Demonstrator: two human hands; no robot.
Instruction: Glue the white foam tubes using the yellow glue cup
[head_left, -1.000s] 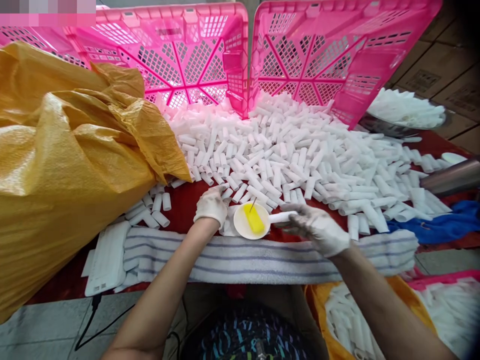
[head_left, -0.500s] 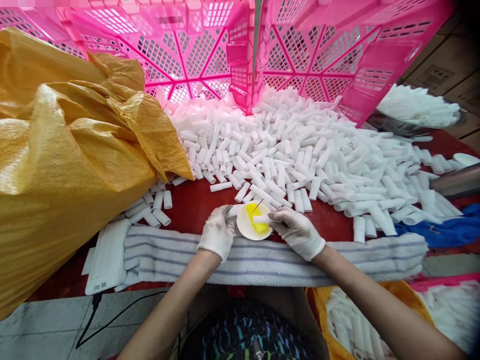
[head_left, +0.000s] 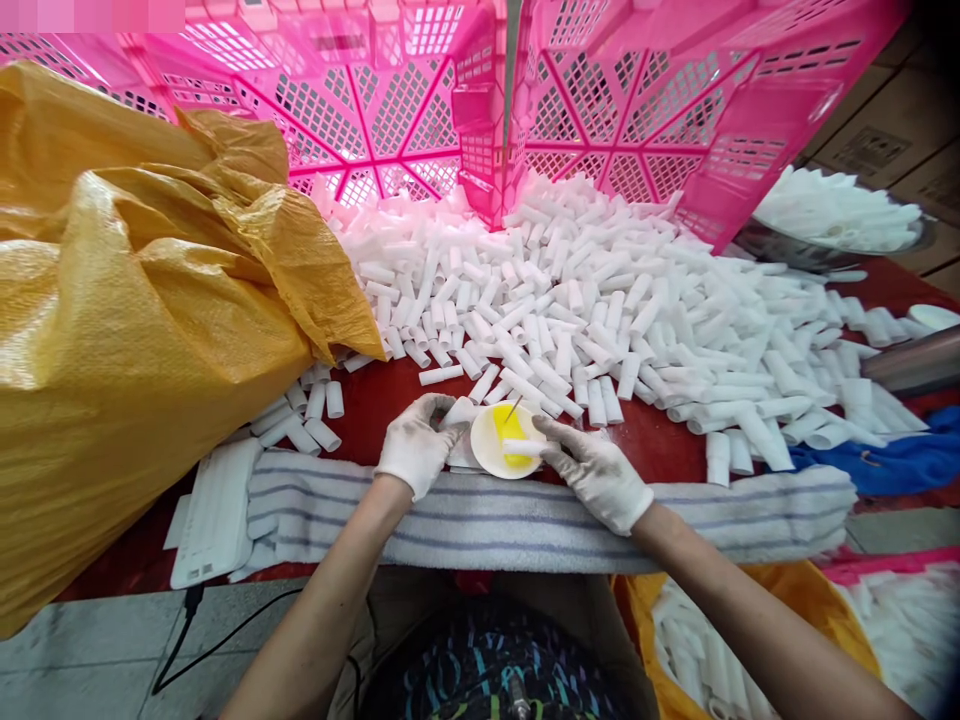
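Note:
Both hands wear white gloves with greyish fingertips. My left hand (head_left: pixel 418 445) is closed around a short white tube (head_left: pixel 459 413), just left of a small round white dish (head_left: pixel 487 455). A bright yellow pad (head_left: pixel 513 424) lies on the dish, with a thin dark pin (head_left: pixel 514 407) standing at a slant from it. At the dish's right side, my right hand (head_left: pixel 600 472) pinches another white tube (head_left: pixel 523 447) between thumb and fingers. That tube lies across the front of the yellow pad; whether it touches the pad I cannot tell.
A heap of white tubes (head_left: pixel 570 290) covers the red table (head_left: pixel 405 390) behind my hands, against pink crates (head_left: pixel 405 110). A yellow sack (head_left: pixel 150 330) stands left. A striped towel (head_left: pixel 525 520) lies along the front edge, near a white power bank (head_left: pixel 217 510). A metal bowl (head_left: pixel 810 250) holds more tubes.
My left hand has shifted left, away from the dish, with its tube now tilted. My right hand has moved slightly down, its tube lower over the yellow pad.

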